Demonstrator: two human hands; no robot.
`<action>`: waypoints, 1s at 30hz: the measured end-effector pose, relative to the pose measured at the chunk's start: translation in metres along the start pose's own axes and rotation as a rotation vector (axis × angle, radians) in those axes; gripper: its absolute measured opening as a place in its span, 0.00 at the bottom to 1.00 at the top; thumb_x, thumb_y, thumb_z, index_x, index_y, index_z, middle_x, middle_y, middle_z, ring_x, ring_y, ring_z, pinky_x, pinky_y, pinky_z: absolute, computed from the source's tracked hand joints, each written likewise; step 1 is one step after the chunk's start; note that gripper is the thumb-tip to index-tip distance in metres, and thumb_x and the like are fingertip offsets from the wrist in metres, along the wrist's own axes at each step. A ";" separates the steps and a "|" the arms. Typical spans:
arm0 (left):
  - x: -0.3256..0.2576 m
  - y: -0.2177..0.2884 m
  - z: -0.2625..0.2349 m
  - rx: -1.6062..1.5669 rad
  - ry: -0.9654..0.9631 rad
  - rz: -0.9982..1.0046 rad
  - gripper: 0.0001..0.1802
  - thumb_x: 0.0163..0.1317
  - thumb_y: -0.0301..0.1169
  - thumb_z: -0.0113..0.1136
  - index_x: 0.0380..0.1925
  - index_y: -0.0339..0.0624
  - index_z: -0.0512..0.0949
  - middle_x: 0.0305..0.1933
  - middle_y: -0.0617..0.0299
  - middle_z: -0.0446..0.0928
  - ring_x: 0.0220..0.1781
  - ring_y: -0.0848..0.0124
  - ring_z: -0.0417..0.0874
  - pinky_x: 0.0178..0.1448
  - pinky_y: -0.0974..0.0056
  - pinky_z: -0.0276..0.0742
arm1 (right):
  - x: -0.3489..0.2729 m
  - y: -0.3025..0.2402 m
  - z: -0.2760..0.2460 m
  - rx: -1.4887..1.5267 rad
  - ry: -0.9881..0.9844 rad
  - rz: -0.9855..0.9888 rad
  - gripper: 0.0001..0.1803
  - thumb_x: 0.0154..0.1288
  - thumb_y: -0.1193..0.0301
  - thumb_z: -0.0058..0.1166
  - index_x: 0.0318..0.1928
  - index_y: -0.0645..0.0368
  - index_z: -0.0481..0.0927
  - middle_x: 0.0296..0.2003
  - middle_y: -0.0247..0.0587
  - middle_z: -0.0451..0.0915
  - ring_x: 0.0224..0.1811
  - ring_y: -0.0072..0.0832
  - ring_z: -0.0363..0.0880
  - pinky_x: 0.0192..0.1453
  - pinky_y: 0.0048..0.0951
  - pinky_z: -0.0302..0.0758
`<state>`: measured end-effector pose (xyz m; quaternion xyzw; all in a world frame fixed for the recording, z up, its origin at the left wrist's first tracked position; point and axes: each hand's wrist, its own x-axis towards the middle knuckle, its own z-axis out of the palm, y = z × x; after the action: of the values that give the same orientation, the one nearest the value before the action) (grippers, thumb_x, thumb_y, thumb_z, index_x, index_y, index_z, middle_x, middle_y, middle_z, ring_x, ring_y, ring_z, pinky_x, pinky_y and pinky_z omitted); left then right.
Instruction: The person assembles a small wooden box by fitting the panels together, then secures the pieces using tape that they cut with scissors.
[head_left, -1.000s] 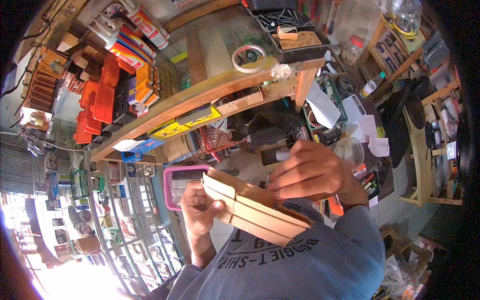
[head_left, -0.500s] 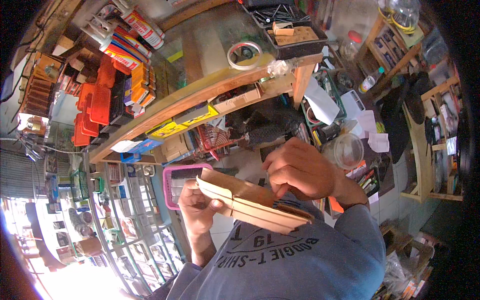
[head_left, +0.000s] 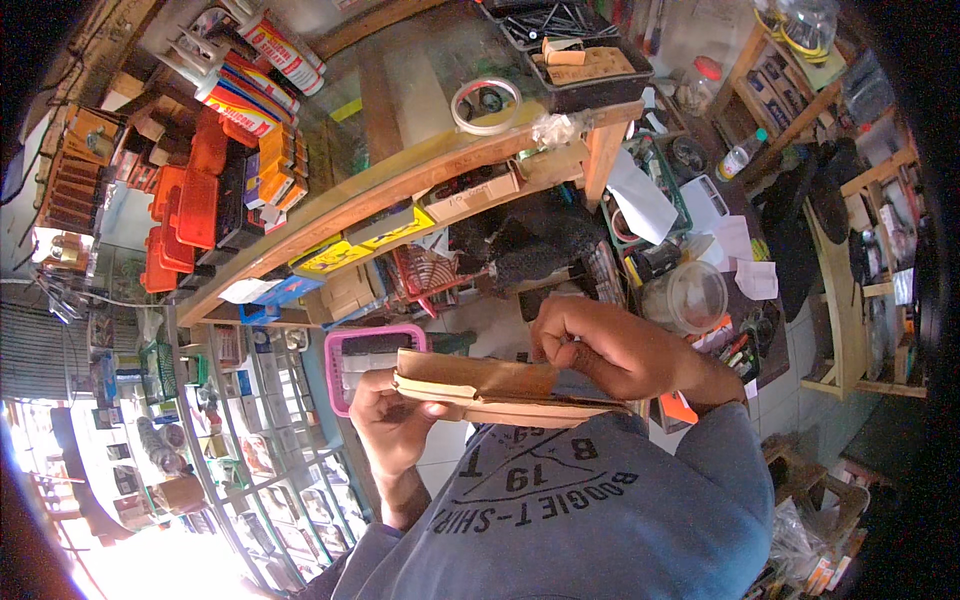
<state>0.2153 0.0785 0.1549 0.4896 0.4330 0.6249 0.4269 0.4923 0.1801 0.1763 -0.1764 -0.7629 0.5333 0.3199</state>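
Note:
A long, flat brown cardboard box (head_left: 535, 408) is held in front of my chest, its flap raised along the far side. My left hand (head_left: 392, 425) grips the box's left end, thumb on the near edge and fingers behind. Over the right part of the box is my right hand (head_left: 612, 352), its fingers curled together and pointing down at the opening. Whatever those fingertips may hold is hidden. The inside of the box is mostly out of sight.
A glass-topped wooden counter (head_left: 400, 170) stands ahead, with a tape roll (head_left: 486, 106) and a tray of screws (head_left: 560, 25) on it. Below are a pink basket (head_left: 376, 332) and a clear round tub (head_left: 690, 298). Orange plastic boxes (head_left: 185, 215) sit at left.
The box has tilted more level, its right end rising and its near side turning away. My right hand has shifted slightly down and right, still curled. My left hand keeps its grip.

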 end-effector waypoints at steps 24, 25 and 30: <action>-0.006 0.008 0.003 -0.146 -0.042 -0.209 0.23 0.56 0.17 0.73 0.50 0.31 0.74 0.48 0.48 0.85 0.52 0.65 0.86 0.58 0.63 0.80 | -0.005 -0.025 -0.020 -0.561 0.053 -0.509 0.16 0.60 0.65 0.66 0.49 0.45 0.87 0.48 0.29 0.84 0.47 0.29 0.82 0.45 0.35 0.72; -0.006 0.009 0.004 -0.154 -0.040 -0.211 0.23 0.56 0.17 0.72 0.50 0.31 0.74 0.48 0.48 0.85 0.52 0.66 0.86 0.59 0.63 0.80 | -0.006 -0.026 -0.021 -0.581 0.044 -0.521 0.15 0.62 0.65 0.63 0.50 0.47 0.87 0.49 0.29 0.83 0.48 0.29 0.82 0.47 0.36 0.72; -0.009 0.011 0.003 -0.125 -0.049 -0.211 0.22 0.55 0.16 0.72 0.48 0.32 0.74 0.47 0.48 0.85 0.51 0.66 0.86 0.58 0.63 0.79 | -0.009 -0.024 -0.021 -0.603 0.039 -0.537 0.12 0.62 0.65 0.63 0.46 0.48 0.88 0.50 0.29 0.84 0.49 0.28 0.82 0.47 0.35 0.72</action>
<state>0.2180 0.0673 0.1636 0.4287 0.4318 0.5902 0.5305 0.5148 0.1805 0.2010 -0.0667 -0.8980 0.1794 0.3962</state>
